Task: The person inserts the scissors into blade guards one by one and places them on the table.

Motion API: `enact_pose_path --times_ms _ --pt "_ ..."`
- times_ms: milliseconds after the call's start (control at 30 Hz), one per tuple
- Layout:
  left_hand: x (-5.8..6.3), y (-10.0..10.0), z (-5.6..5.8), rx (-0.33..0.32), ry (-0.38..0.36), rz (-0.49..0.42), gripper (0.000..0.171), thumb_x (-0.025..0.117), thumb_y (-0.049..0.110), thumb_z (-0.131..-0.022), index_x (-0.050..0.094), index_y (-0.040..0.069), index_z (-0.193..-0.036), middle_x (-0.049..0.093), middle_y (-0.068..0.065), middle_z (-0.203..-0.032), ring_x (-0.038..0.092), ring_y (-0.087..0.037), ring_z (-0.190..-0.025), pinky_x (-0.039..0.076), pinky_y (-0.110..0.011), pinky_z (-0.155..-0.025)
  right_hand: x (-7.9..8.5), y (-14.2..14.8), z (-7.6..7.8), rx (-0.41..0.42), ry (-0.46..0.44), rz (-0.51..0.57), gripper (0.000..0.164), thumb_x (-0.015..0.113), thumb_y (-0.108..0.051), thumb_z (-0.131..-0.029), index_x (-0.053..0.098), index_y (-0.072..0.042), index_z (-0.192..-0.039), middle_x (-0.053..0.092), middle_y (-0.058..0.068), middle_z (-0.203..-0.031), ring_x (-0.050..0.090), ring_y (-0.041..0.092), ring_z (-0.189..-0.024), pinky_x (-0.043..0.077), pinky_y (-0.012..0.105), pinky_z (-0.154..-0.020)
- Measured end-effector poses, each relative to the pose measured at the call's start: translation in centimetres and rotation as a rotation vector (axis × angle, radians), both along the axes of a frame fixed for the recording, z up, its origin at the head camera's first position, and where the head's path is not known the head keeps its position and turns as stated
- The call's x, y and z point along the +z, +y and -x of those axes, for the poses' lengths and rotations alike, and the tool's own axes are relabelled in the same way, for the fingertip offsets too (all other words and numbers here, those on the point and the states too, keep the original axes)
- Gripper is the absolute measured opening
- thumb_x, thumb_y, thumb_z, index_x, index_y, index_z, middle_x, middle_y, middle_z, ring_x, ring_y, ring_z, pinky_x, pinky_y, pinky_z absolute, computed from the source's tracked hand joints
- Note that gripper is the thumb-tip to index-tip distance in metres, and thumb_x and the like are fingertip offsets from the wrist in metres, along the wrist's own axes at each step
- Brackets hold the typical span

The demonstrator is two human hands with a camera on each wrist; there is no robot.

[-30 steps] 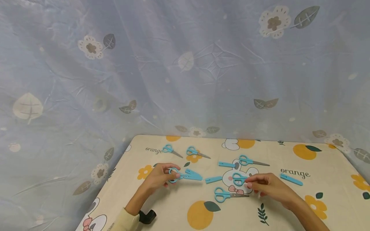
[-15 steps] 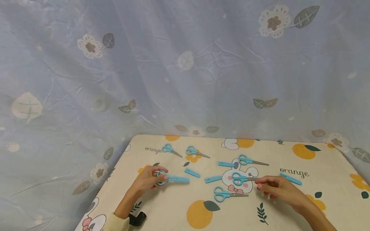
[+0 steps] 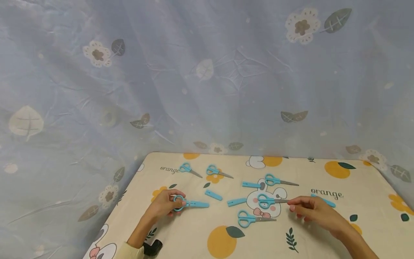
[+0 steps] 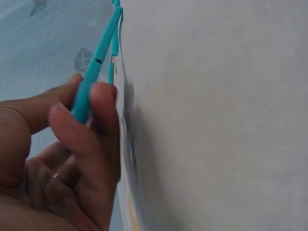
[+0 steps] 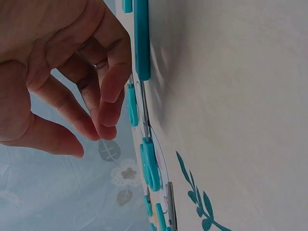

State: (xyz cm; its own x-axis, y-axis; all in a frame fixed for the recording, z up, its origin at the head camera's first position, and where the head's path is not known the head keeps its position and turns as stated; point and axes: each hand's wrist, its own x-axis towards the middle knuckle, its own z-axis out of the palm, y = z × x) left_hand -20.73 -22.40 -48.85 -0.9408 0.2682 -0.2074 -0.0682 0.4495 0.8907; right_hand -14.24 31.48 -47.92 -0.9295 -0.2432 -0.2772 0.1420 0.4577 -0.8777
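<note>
My left hand (image 3: pixel 163 205) pinches the ring handles of blue scissors whose blades sit in a blue sheath (image 3: pixel 198 204). The left wrist view shows thumb and fingers round the blue plastic (image 4: pixel 97 62). At centre right, my right hand (image 3: pixel 318 213) hovers at the blade tip of bare scissors (image 3: pixel 265 201). In the right wrist view that hand (image 5: pixel 84 62) has loosely bent fingers, thumb apart, with nothing between them. Another bare pair of scissors (image 3: pixel 246 218) lies just in front. A loose sheath (image 3: pixel 213 195) lies between the hands, beside a second sheath (image 3: pixel 237 202).
Further back lie three bare scissors: one pair (image 3: pixel 186 167) at left, one pair (image 3: pixel 212 169) beside it, another pair (image 3: pixel 272 179) at right. One sheath (image 3: pixel 251 184) lies near the rabbit print; another sheath (image 3: pixel 329 203) is partly behind my right hand. A black object (image 3: pixel 153 248) is by the left wrist.
My left hand has drawn the sheathed scissors leftward, away from the loose sheath. My right hand has shifted right, from the scissors' handles to the blade tip.
</note>
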Motion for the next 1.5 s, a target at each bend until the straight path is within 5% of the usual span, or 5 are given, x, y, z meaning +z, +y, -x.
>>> enact_pose_path --times_ms 333,600,967,1233,1500 --pt "0.1 0.4 -0.3 0.032 0.171 0.188 0.033 0.081 0.015 -0.097 0.075 0.004 -0.127 0.071 -0.007 -0.090 0.059 -0.016 -0.055 0.049 -0.027 -0.049 0.2 0.3 0.1 0.006 0.007 0.002 0.045 0.065 -0.030 -0.109 0.066 0.004 -0.139 0.073 0.009 -0.104 0.066 0.018 -0.088 0.057 0.030 -0.072" --pt "0.1 0.9 -0.4 0.066 0.353 0.360 0.032 0.087 0.014 -0.090 0.080 0.010 -0.122 0.080 -0.005 -0.099 0.069 -0.011 -0.077 0.053 -0.024 -0.058 0.8 0.7 0.3 -0.041 -0.016 -0.080 0.047 0.065 -0.038 -0.108 0.068 -0.002 -0.140 0.073 0.006 -0.109 0.064 0.018 -0.094 0.058 0.031 -0.076" --pt "0.2 0.9 -0.5 0.095 0.378 0.466 0.035 0.087 0.021 -0.091 0.080 0.012 -0.124 0.080 -0.005 -0.108 0.068 -0.012 -0.084 0.052 -0.028 -0.063 2.1 2.6 0.5 -0.094 0.005 -0.147 0.053 0.062 -0.039 -0.110 0.062 0.000 -0.145 0.075 0.010 -0.125 0.067 0.019 -0.101 0.061 0.031 -0.083" --pt "0.6 0.6 -0.6 0.115 0.368 0.435 0.035 0.084 0.022 -0.094 0.078 0.010 -0.126 0.079 -0.009 -0.120 0.075 -0.022 -0.097 0.058 -0.032 -0.069 2.6 3.3 0.6 -0.108 0.056 -0.219 0.055 0.061 -0.039 -0.111 0.061 0.003 -0.146 0.073 0.019 -0.132 0.068 0.020 -0.104 0.061 0.031 -0.082" --pt "1.1 0.7 -0.8 0.090 0.419 0.407 0.043 0.081 0.024 -0.097 0.073 0.007 -0.136 0.073 -0.019 -0.137 0.072 -0.044 -0.120 0.062 -0.057 -0.094 1.8 3.4 0.5 -0.112 0.086 -0.311 0.058 0.067 -0.043 -0.107 0.063 0.001 -0.145 0.074 0.011 -0.125 0.062 0.018 -0.096 0.056 0.023 -0.076"
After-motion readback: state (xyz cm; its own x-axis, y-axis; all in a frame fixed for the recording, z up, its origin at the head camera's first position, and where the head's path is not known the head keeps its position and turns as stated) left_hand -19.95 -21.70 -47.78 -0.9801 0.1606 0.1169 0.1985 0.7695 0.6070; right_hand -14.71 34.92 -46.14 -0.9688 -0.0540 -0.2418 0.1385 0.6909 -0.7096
